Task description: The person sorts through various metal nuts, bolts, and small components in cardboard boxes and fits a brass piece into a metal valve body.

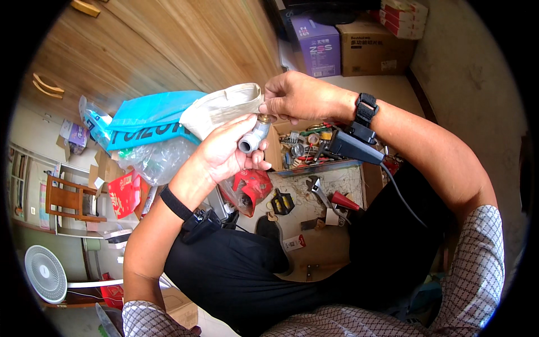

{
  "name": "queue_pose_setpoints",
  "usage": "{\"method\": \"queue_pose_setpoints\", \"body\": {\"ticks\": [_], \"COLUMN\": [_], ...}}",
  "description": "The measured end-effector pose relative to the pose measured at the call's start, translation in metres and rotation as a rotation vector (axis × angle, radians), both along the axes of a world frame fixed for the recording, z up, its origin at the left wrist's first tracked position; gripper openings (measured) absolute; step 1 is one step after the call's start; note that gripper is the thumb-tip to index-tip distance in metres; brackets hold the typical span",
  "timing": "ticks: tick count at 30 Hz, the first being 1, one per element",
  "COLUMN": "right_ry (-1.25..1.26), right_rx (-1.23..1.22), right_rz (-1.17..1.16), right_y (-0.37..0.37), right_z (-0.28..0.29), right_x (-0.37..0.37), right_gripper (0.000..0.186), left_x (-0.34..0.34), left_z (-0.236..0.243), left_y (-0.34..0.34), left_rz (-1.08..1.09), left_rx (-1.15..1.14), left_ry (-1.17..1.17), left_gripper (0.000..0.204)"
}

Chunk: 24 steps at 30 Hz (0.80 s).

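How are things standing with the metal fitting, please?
Left hand holding grey pipe fitting, open end toward camera. Right hand at its brass-coloured end, contact unclear. Pale bag close beside; nothing seen blocking open end.

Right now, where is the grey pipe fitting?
In the head view, the grey pipe fitting is slightly above and left of centre, held in the left grip, with the box of tools to its right.

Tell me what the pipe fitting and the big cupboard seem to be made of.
Pipe fitting: probably metal, dull grey, with a silvery sheen; its yellowish end looks like brass.
Cupboard: wood or wood-look laminate, smooth; streaked grain shows, but I can't tell which.
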State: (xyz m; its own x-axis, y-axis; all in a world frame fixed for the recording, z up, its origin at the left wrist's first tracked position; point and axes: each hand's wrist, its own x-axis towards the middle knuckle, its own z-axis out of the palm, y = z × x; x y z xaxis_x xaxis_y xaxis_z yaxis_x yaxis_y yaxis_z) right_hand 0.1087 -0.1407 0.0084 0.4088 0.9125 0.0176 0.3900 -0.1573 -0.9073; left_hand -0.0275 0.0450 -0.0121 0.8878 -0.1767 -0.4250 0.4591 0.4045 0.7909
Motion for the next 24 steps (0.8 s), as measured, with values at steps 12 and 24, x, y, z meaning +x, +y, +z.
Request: {"method": "queue_pose_setpoints", "body": {"ticks": [12, 24], "right_ry": [0.003, 0.278], "right_rx": [0.056, 0.04], "right_rz": [0.028, -0.085], "right_y": [0.002, -0.004], "right_z": [-0.005, 0.0], "right_x": [0.004, 0.006], "right_gripper": [0.016, 0.036], "left_x": [-0.001, 0.001], "left_z": [0.001, 0.004], "left_y": [-0.001, -0.005], "left_rz": [0.013, -0.006], "left_rx": [-0.018, -0.035], "left_ry": [-0.001, -0.039], "left_gripper": [0.029, 0.025]}}
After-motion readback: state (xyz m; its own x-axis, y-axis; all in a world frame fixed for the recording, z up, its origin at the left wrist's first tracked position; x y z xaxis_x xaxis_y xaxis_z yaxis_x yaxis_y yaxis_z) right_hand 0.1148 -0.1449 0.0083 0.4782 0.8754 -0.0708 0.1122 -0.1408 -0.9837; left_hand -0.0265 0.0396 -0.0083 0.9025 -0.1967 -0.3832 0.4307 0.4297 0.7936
